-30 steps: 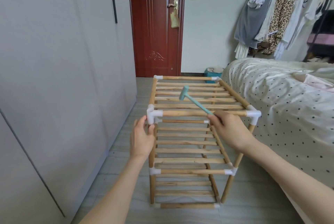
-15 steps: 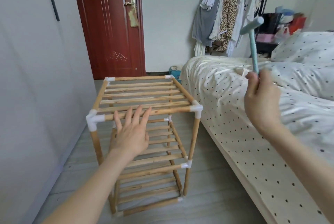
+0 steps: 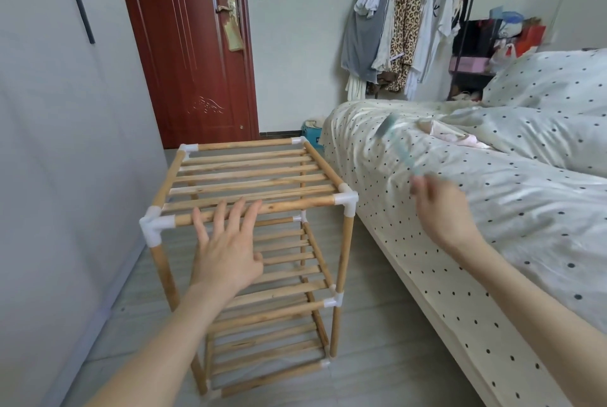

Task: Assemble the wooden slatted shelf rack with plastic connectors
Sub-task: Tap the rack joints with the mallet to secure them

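Observation:
The wooden slatted rack (image 3: 249,173) stands upright on the floor, three tiers high, with white plastic connectors (image 3: 346,199) at its corners. My left hand (image 3: 226,252) is spread flat, its fingertips resting on the top front rail near the left corner connector (image 3: 154,222). My right hand (image 3: 440,206) is out over the bed, blurred by motion. It pinches the handle end of a teal hammer (image 3: 395,140), whose head points away from me, low above the bedspread.
A bed (image 3: 492,242) with a dotted cover runs close along the rack's right side. A grey wardrobe wall (image 3: 65,144) is on the left, a red door (image 3: 190,45) behind. Hanging clothes (image 3: 404,32) and a blue box (image 3: 310,134) are at the back.
My left hand left the corner post and laid flat on the top front rail. My right hand lifted the hammer off the rack, then swung it down over the bed.

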Available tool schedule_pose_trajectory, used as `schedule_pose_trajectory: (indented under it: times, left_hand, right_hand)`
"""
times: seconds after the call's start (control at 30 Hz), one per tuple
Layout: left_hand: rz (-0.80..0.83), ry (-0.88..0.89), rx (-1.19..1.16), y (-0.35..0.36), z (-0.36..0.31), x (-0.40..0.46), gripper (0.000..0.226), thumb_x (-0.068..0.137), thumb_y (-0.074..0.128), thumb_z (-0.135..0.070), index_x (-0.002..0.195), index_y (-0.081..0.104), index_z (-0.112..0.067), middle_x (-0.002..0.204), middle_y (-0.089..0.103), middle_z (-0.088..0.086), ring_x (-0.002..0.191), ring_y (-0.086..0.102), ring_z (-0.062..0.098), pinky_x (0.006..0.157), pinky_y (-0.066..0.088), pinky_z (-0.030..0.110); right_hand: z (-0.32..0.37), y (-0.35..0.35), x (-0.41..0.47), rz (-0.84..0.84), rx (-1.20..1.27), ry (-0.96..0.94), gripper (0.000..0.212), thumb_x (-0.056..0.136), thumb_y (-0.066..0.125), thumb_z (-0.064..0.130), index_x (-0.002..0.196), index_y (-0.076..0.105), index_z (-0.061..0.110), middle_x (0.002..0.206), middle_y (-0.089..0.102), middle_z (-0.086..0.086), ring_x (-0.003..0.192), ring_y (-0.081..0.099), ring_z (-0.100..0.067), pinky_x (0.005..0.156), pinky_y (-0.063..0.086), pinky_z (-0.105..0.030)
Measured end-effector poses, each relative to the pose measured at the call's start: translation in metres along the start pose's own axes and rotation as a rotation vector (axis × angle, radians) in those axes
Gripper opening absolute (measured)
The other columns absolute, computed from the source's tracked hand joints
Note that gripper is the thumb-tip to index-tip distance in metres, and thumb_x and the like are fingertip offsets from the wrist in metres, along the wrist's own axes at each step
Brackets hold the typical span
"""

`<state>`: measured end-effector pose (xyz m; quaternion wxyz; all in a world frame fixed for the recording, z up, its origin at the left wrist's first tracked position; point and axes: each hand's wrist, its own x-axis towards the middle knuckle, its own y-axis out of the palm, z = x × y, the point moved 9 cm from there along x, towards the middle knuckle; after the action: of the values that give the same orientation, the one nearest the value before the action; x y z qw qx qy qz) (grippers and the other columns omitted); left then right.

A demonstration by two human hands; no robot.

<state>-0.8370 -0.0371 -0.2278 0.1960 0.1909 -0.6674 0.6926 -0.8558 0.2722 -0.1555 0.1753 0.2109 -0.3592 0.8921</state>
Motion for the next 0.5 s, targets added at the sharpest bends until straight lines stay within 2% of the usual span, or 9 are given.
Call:
schedule_pose_trajectory:
  times: [0.03, 0.07, 0.13, 0.2, 0.3, 0.33, 0.4, 0.47, 0.5]
  left_hand:
    - [0.004, 0.005, -0.003, 0.0, -0.001, 0.0, 0.096, 0.067, 0.065, -0.026, 0.144, 0.008, -0.034, 0.152, 0.024, 0.003, 0.14, 0.017, 0.03, 0.103, -0.027, 0.052]
    - [0.005, 0.008, -0.006, -0.001, -0.002, -0.001, 0.096, 0.066, 0.065, -0.026, 0.143, 0.009, -0.034, 0.151, 0.026, 0.004, 0.14, 0.017, 0.03, 0.103, -0.029, 0.051]
    - [0.015, 0.01, 0.0, -0.002, -0.001, -0.002, 0.096, 0.065, 0.066, -0.027, 0.143, 0.01, -0.034, 0.15, 0.028, 0.004, 0.139, 0.02, 0.031, 0.101, -0.033, 0.048]
    - [0.011, 0.008, 0.008, -0.001, 0.0, -0.001, 0.097, 0.064, 0.067, -0.027, 0.143, 0.011, -0.034, 0.149, 0.03, 0.004, 0.138, 0.022, 0.031, 0.101, -0.034, 0.048]
    - [0.009, -0.003, -0.005, -0.001, -0.001, -0.001, 0.096, 0.062, 0.067, -0.027, 0.14, 0.013, -0.034, 0.146, 0.034, 0.004, 0.137, 0.023, 0.031, 0.102, -0.032, 0.048]
    - [0.011, -0.005, -0.004, -0.002, -0.002, 0.0, 0.095, 0.062, 0.067, -0.027, 0.14, 0.012, -0.035, 0.146, 0.034, 0.004, 0.137, 0.021, 0.031, 0.102, -0.033, 0.048]
    - [0.02, -0.012, 0.012, -0.002, -0.003, -0.002, 0.093, 0.064, 0.064, -0.03, 0.139, 0.009, -0.035, 0.147, 0.03, 0.003, 0.137, 0.015, 0.028, 0.101, -0.034, 0.049]
    - [0.008, -0.019, 0.027, -0.001, -0.002, -0.002, 0.092, 0.066, 0.062, -0.032, 0.141, 0.008, -0.035, 0.148, 0.028, 0.002, 0.137, 0.012, 0.027, 0.101, -0.034, 0.049]
    - [0.003, -0.024, 0.028, -0.001, -0.001, -0.002, 0.091, 0.067, 0.061, -0.032, 0.141, 0.008, -0.035, 0.148, 0.028, 0.002, 0.137, 0.012, 0.027, 0.1, -0.034, 0.05]
  right_hand:
    - [-0.001, -0.012, -0.002, -0.141, 0.032, -0.016, 0.028, 0.1, 0.036, 0.025, 0.08, 0.047, 0.008, 0.062, 0.05, -0.004, 0.059, 0.049, -0.03, 0.055, 0.03, -0.032]
    - [0.007, -0.014, -0.006, -0.149, 0.001, -0.028, 0.025, 0.1, 0.035, 0.024, 0.08, 0.043, 0.011, 0.061, 0.047, -0.002, 0.058, 0.049, -0.03, 0.053, 0.031, -0.031]
    - [-0.002, 0.031, -0.021, 0.228, -0.156, -0.031, 0.024, 0.101, 0.033, 0.024, 0.08, 0.039, 0.014, 0.07, 0.05, -0.007, 0.072, 0.056, -0.035, 0.061, 0.039, -0.033]
    - [-0.009, 0.026, -0.011, 0.282, -0.14, 0.054, 0.033, 0.101, 0.033, 0.029, 0.076, 0.045, 0.012, 0.071, 0.052, -0.008, 0.076, 0.057, -0.034, 0.063, 0.039, -0.033]
    - [0.004, -0.024, 0.009, -0.171, 0.068, -0.027, 0.03, 0.101, 0.033, 0.027, 0.083, 0.047, 0.007, 0.061, 0.048, -0.001, 0.057, 0.048, -0.026, 0.054, 0.027, -0.033]
    - [0.011, -0.017, 0.007, -0.109, 0.044, 0.0, 0.027, 0.101, 0.032, 0.025, 0.088, 0.047, 0.007, 0.064, 0.05, -0.003, 0.058, 0.048, -0.027, 0.054, 0.029, -0.033]
    - [-0.004, 0.031, -0.009, 0.278, -0.12, 0.04, 0.026, 0.101, 0.031, 0.027, 0.091, 0.048, 0.011, 0.076, 0.054, -0.008, 0.071, 0.051, -0.031, 0.063, 0.037, -0.033]
    - [-0.014, 0.029, -0.002, 0.29, -0.083, 0.111, 0.032, 0.101, 0.033, 0.031, 0.078, 0.045, 0.013, 0.07, 0.051, -0.004, 0.072, 0.051, -0.03, 0.063, 0.038, -0.033]
    - [-0.008, 0.012, 0.008, 0.138, 0.0, 0.062, 0.034, 0.101, 0.033, 0.032, 0.076, 0.045, 0.012, 0.064, 0.047, -0.002, 0.067, 0.05, -0.031, 0.059, 0.036, -0.034]
